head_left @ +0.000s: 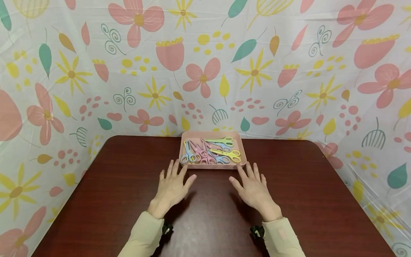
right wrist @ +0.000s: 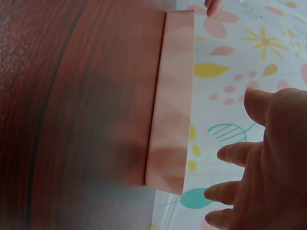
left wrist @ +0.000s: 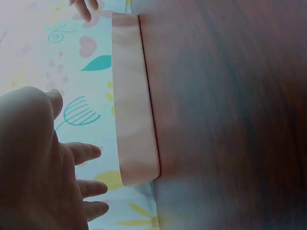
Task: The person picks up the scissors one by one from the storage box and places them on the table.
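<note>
A shallow pink tray (head_left: 213,166) stands at the far edge of the table, filled with several pairs of scissors. Green-handled scissors (head_left: 228,141) lie at the back, yellow scissors (head_left: 235,156) at the right, blue scissors (head_left: 188,158) at the left, and pink ones (head_left: 201,153) among them. My left hand (head_left: 171,187) hovers before the tray's near left corner, fingers spread and holding nothing. Opposite it, my right hand (head_left: 255,189) is spread the same way near the right corner. Both wrist views show the tray's plain outer wall (left wrist: 134,105) beyond the fingers; the scissors are hidden there.
The dark reddish-brown table (head_left: 212,214) has rounded far corners. Behind it and along both sides hangs a white cloth (head_left: 205,35) printed with pink, yellow and green flowers and leaves. Small black devices (head_left: 257,231) sit at both wrists, by the cream sleeves (head_left: 282,235).
</note>
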Tool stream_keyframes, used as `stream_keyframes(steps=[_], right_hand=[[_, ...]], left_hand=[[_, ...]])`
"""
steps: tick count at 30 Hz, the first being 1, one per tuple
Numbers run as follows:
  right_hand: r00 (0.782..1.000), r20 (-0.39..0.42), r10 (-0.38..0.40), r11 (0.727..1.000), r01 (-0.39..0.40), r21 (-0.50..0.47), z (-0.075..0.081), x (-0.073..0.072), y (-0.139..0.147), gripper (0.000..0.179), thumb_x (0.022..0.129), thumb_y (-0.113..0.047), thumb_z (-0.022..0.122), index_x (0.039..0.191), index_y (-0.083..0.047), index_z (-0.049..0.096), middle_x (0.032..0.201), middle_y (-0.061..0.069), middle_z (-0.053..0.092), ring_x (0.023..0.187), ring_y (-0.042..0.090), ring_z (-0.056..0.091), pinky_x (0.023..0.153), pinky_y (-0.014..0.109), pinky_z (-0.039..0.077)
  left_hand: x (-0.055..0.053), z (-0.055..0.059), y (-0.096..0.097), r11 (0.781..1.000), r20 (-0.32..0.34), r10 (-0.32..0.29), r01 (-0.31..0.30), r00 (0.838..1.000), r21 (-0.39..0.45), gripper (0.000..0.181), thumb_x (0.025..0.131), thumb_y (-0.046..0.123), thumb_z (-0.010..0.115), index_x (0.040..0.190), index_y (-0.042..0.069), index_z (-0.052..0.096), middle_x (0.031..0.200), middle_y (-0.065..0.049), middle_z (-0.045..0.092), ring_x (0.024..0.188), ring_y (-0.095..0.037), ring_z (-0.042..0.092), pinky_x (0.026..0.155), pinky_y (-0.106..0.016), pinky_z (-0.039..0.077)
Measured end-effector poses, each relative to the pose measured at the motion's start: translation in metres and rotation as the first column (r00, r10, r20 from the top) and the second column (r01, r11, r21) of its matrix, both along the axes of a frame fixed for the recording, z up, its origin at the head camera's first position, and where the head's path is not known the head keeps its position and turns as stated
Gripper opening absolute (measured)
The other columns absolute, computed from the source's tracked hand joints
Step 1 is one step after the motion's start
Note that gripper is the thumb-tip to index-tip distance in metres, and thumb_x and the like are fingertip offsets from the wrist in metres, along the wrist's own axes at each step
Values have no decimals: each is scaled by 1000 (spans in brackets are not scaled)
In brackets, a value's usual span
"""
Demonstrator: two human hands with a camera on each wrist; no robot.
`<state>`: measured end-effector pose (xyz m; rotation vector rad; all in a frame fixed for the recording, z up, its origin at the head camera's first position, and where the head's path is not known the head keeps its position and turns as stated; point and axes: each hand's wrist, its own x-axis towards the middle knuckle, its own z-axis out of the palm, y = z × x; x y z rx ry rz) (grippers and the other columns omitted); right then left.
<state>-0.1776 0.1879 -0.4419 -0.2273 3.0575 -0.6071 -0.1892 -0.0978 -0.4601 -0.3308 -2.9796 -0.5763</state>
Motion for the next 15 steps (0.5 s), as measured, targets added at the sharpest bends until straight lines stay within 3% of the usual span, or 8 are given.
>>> stream_keyframes(steps=[15], right_hand=[[999, -26, 36, 999, -36, -8, 3, -2, -2, 75, 100, -60, 35, 155, -10, 29, 158, 26, 15, 145, 45, 1, 106, 69, 10]], left_hand=[[-18, -5, -6, 998, 2, 2, -2, 1000, 69, 64, 103, 55, 29, 151, 13, 41, 155, -21, 27, 145, -38, 18, 104, -62, 26]])
